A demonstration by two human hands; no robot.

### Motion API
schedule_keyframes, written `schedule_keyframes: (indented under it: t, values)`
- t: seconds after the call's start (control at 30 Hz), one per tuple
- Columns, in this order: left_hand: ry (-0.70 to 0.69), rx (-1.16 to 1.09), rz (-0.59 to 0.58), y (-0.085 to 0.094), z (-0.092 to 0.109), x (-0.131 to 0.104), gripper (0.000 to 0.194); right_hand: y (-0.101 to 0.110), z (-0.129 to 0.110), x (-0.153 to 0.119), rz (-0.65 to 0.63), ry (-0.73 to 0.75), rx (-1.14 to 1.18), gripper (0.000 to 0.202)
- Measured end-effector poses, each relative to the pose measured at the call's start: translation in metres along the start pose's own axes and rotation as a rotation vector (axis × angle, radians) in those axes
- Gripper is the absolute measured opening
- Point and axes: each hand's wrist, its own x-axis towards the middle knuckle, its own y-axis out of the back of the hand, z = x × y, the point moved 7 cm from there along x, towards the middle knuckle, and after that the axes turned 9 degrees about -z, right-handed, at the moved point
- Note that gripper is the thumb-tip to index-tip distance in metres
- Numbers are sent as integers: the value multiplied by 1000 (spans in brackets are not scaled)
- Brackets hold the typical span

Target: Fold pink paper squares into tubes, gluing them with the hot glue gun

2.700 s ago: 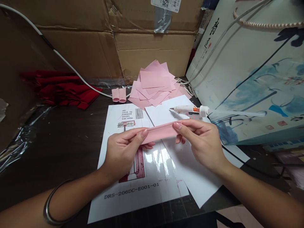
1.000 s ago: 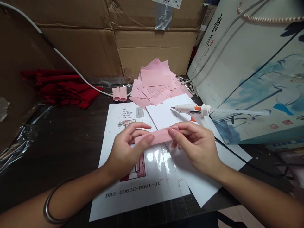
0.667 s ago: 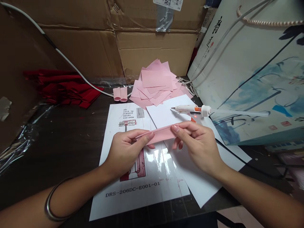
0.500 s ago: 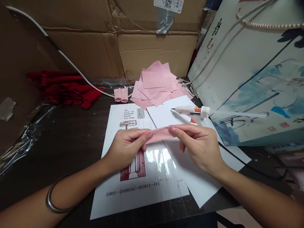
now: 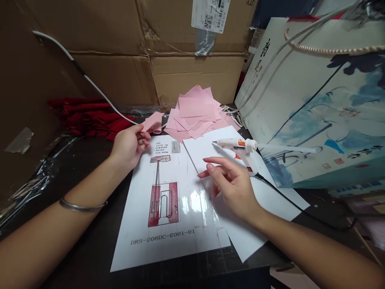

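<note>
My left hand (image 5: 129, 146) has its fingers curled, with the fingertips at the near edge of a folded pink strip (image 5: 152, 121), beside the pile of pink pieces (image 5: 195, 107). Part of a small pink roll shows just under that strip. My right hand (image 5: 230, 180) is open above the white sheets, its fingers loosely bent and holding nothing. Behind it, a white hot glue gun (image 5: 236, 145) with a clear glue stick in its back lies on a white sheet (image 5: 222, 140). The printed drawing sheet (image 5: 180, 245) lies between my arms.
Folded dark red cloths (image 5: 90, 116) are stacked at the left. Cardboard boxes (image 5: 195, 76) form the back wall. A painted paper bag (image 5: 315, 104) stands at the right. A white cable (image 5: 99, 90) and the glue gun's black cord (image 5: 285, 200) cross the dark table.
My left hand has carried the pink strip away to the back left, beside the pile. My right hand has let go of it and opened. The view has shifted slightly.
</note>
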Motion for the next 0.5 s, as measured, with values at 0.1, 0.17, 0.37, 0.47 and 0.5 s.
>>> schedule_keyframes:
  t: [0.1,0.17,0.37,0.47,0.5]
  values:
    - [30,-23,71,7,5,20,18,-2,2,0,-20,2,3,29]
    - [40,-14,100,8,6,30,15,-1,3,0,-23,4,-16,28]
    - [93,75,68,-2,8,43,17,-3,2,-1,-46,14,-48,25]
    - [99,147,22,-4,12,38,15,-5,-2,-1,-75,58,-55,18]
    - [80,180,9,-5,14,35,14,-6,-6,-2,-90,83,-57,16]
